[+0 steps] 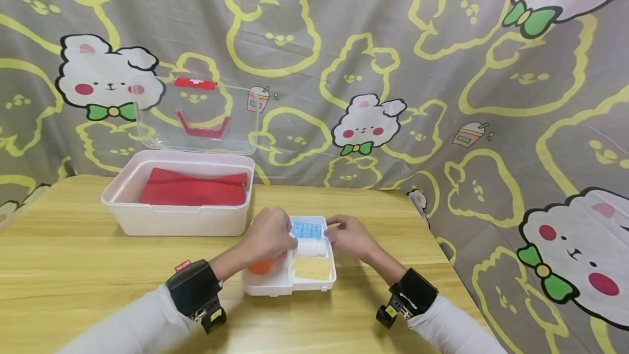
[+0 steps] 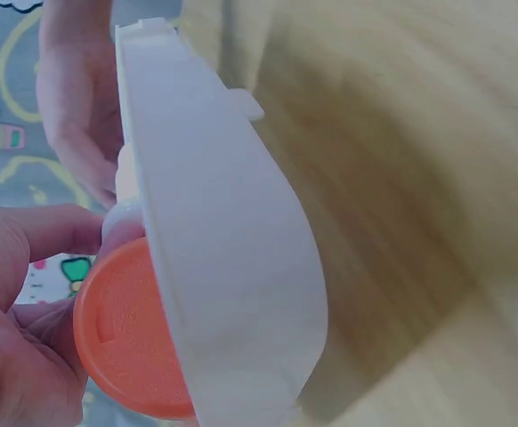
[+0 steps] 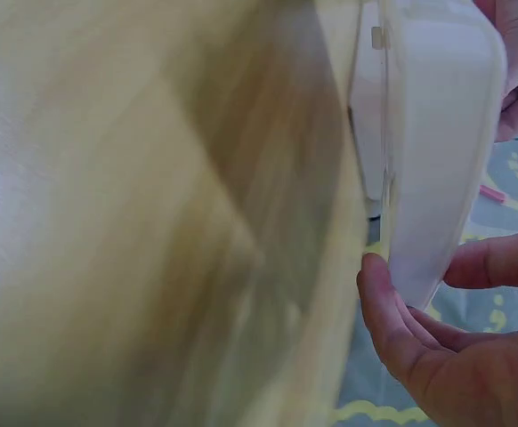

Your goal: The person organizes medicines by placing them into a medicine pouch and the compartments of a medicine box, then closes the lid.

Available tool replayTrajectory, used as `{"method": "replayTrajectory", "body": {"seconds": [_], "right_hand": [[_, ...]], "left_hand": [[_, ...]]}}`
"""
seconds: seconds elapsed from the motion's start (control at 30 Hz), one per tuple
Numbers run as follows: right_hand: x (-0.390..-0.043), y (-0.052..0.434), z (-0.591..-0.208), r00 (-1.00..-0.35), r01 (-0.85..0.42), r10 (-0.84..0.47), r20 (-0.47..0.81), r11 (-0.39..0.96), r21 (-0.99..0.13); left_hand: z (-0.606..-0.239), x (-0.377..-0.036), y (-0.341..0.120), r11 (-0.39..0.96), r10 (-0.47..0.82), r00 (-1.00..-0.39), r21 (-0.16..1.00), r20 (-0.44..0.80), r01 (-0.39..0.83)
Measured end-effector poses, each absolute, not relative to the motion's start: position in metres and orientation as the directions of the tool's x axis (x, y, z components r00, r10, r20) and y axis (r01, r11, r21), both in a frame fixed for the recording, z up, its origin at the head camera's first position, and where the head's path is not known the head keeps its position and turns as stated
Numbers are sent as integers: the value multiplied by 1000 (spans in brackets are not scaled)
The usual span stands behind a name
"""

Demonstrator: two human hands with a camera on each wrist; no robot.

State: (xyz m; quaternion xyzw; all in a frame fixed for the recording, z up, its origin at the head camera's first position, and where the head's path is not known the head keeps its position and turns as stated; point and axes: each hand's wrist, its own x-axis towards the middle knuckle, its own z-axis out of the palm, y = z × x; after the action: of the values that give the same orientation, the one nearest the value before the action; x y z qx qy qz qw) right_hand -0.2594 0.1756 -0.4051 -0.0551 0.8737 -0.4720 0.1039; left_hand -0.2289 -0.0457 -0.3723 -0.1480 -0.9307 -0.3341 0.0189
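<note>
An opened white plastic case (image 1: pixel 267 290) stands on the table between my hands. Its right half holds a blue pill organizer (image 1: pixel 307 230), a white cylinder (image 1: pixel 309 247) and a pale yellow pad (image 1: pixel 313 268). In the left half sits a round orange-topped container (image 2: pixel 130 334), partly covered by my left hand (image 1: pixel 269 236) in the head view. That hand reaches over the case's middle, thumb and fingers pinching at the left end of the white cylinder. With thumb and fingertips, my right hand (image 1: pixel 351 238) grips the case's far right edge.
Behind my left hand, a large white bin (image 1: pixel 187 222) stands with its clear lid (image 1: pixel 157 124) raised; a red pouch (image 1: pixel 196 190) lies inside. A patterned curtain (image 1: pixel 295 141) hangs behind the wooden table (image 1: pixel 98 283).
</note>
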Motion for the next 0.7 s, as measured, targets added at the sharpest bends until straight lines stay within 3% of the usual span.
{"method": "replayTrajectory", "body": {"seconds": [0.7], "right_hand": [[-273, 155, -339, -989, -107, -141, 39, 513, -852]], "left_hand": [[-267, -250, -67, 823, 307, -939, 453, 154, 343]]}}
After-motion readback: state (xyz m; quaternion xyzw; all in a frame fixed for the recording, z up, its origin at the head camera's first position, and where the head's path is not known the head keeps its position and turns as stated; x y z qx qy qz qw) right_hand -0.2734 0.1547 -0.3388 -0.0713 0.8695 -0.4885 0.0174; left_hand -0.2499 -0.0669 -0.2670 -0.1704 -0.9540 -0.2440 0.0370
